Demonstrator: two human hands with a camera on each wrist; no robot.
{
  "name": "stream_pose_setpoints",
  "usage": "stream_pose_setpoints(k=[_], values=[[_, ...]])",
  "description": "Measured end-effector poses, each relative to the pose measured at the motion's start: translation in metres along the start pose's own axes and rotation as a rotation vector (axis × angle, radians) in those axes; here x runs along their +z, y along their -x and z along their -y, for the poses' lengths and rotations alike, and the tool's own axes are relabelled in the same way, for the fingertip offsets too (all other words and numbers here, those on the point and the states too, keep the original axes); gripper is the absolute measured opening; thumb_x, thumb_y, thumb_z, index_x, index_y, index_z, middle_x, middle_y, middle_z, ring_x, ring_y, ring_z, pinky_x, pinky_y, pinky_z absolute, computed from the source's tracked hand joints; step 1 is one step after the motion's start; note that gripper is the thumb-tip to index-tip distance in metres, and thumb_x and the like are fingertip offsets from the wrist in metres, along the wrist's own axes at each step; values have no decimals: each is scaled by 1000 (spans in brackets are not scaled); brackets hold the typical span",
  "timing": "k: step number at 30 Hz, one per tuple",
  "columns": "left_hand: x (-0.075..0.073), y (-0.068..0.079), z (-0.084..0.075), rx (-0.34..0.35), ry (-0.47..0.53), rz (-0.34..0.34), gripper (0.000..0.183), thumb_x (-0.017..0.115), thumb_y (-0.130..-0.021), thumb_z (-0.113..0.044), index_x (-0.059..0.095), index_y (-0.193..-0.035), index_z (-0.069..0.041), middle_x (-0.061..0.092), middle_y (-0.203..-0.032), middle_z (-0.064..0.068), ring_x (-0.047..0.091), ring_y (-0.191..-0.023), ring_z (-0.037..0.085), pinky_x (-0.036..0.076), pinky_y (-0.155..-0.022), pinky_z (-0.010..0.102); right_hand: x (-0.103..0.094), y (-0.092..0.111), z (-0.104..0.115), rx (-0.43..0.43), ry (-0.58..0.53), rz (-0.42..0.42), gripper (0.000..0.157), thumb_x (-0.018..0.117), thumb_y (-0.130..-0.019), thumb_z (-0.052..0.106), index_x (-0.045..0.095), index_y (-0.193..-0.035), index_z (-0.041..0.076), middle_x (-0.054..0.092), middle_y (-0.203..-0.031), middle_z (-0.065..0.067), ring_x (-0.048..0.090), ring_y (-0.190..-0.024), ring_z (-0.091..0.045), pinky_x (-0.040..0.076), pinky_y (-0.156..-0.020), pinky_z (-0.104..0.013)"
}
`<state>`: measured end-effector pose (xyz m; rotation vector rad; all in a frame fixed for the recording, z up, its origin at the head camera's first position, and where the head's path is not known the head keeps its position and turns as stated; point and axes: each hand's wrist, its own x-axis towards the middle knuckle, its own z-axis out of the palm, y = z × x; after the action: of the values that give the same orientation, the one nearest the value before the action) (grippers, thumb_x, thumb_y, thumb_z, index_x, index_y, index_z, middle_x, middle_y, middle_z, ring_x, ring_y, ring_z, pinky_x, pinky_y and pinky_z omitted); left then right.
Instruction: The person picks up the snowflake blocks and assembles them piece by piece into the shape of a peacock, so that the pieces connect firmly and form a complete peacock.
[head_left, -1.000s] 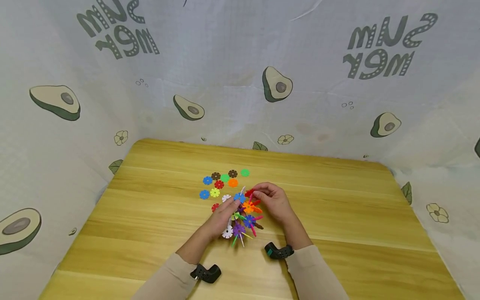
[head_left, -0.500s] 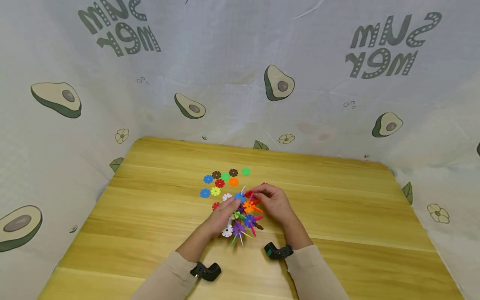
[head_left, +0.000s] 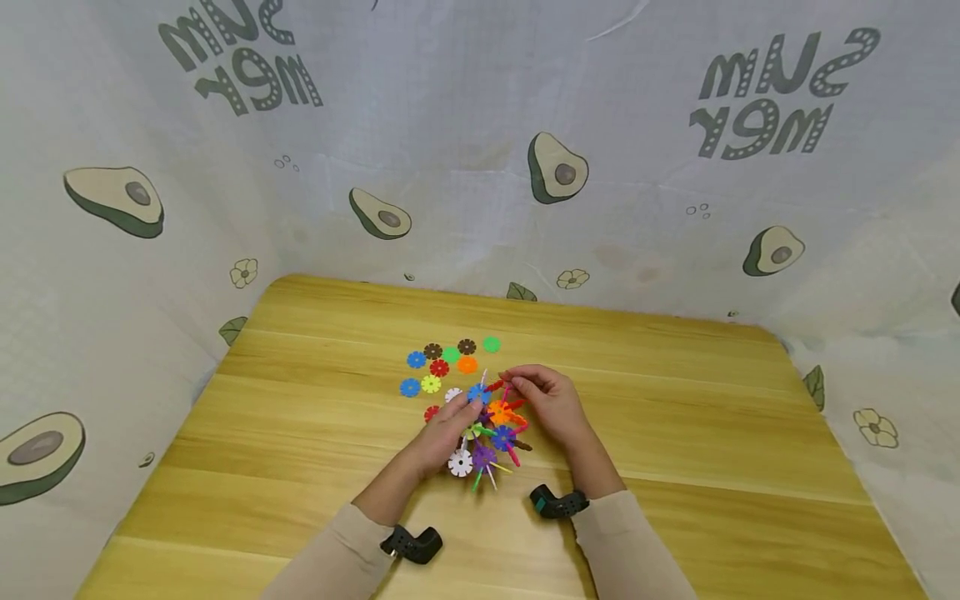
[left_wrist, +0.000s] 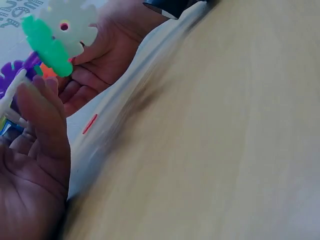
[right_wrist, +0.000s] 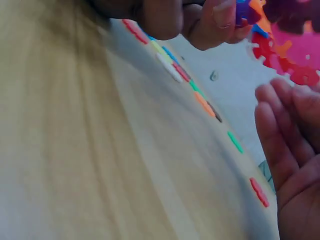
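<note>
Between both hands is a ball-like cluster of interlocking flower-shaped plastic discs, with an orange disc [head_left: 500, 412], a purple disc [head_left: 483, 459] and a white disc [head_left: 461, 463] facing up. My left hand [head_left: 441, 440] grips the cluster from the left, its thumb by a blue disc [head_left: 478, 394]. At the upper right, my right hand [head_left: 553, 407] pinches a red disc [head_left: 494, 386] on the cluster's edge. The right wrist view shows red discs [right_wrist: 304, 75] right at that hand's fingertips. A green disc [left_wrist: 47, 45] juts from the cluster in the left wrist view.
Loose discs lie flat on the wooden table [head_left: 675, 417] beyond the hands, among them a yellow disc [head_left: 431, 384], a green disc [head_left: 491, 344] and a brown disc [head_left: 467, 347]. One red disc [right_wrist: 259, 192] lies apart. A printed cloth [head_left: 465, 167] hangs behind the table.
The cluster has turned slightly, its lower discs shifting a little to the right. My right fingertips have moved slightly up along the red disc, showing more of it. My left hand keeps its grip.
</note>
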<state>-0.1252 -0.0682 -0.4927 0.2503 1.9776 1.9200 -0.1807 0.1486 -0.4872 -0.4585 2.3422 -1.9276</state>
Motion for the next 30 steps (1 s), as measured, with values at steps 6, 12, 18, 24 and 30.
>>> stream_pose_setpoints(k=[6, 12, 18, 24, 30], values=[[0, -3, -4, 42, 153, -77, 43, 44, -110, -34, 41, -142, -5, 62, -133, 21, 64, -113, 20, 54, -99, 34, -14, 1, -3, 89, 379, -65, 21, 73, -96, 18, 75, -115, 9, 73, -112, -10, 64, -95, -12, 55, -85, -22], [-1, -4, -4, 49, 443, -96, 42, 52, -108, -27, 39, -141, -6, 59, -142, 15, 71, -102, 20, 64, -88, 43, -19, -1, -1, 81, 664, 91, 29, 81, -86, 16, 75, -114, 9, 64, -103, -7, 54, -93, -21, 48, -81, -33], [-2, -4, -7, 44, 632, -132, 28, 48, -108, -19, 40, -133, -9, 61, -122, -5, 68, -107, 15, 61, -96, 50, -16, 0, 4, 81, 706, 109, 19, 83, -86, 22, 75, -99, 11, 61, -101, -5, 51, -94, -21, 44, -81, -33], [-7, -3, -7, 122, 772, -82, 13, 41, -110, -23, 52, -111, -16, 69, -110, -3, 69, -95, 14, 64, -89, 36, -24, 1, 9, 141, 688, 127, 39, 85, -84, 30, 73, -115, 10, 63, -105, -5, 51, -88, -19, 46, -80, -33], [-13, -2, -6, 204, 792, 30, 35, 32, -113, -36, 59, -120, -16, 74, -108, -4, 71, -86, 11, 63, -91, 45, -28, 1, 7, 140, 710, 66, 43, 81, -89, 29, 69, -125, 9, 61, -108, -10, 52, -86, -20, 46, -76, -34]])
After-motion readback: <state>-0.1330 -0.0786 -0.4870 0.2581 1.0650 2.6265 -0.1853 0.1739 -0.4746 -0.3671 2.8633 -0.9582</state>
